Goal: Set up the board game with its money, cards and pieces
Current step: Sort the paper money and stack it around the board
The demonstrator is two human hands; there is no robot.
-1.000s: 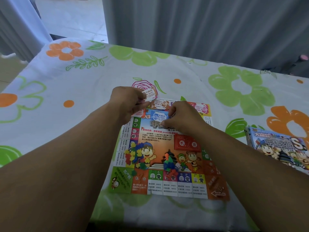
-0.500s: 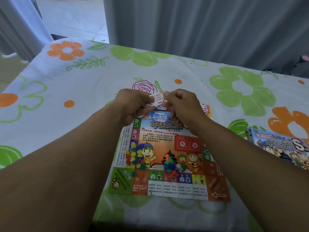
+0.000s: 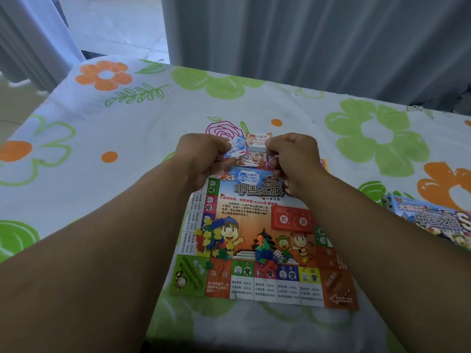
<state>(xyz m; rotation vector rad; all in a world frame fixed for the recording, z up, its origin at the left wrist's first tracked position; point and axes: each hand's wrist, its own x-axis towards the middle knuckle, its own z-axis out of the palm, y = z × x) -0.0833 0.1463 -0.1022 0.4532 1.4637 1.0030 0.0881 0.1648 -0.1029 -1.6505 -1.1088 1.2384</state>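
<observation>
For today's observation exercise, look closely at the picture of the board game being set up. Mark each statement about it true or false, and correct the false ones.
1. Both hands hold small paper notes above the far edge of the game board. True: the left hand and right hand pinch play money there.
2. The game box lies on the left side of the table. False: the game box is at the right edge.
3. A white die sits on the board near a pile of coloured plastic pieces. True.
4. The board is still folded shut. False: it lies open and flat on the flowered tablecloth.
5. The red card space on the board is covered by a hand. False: it is in plain sight.
</observation>
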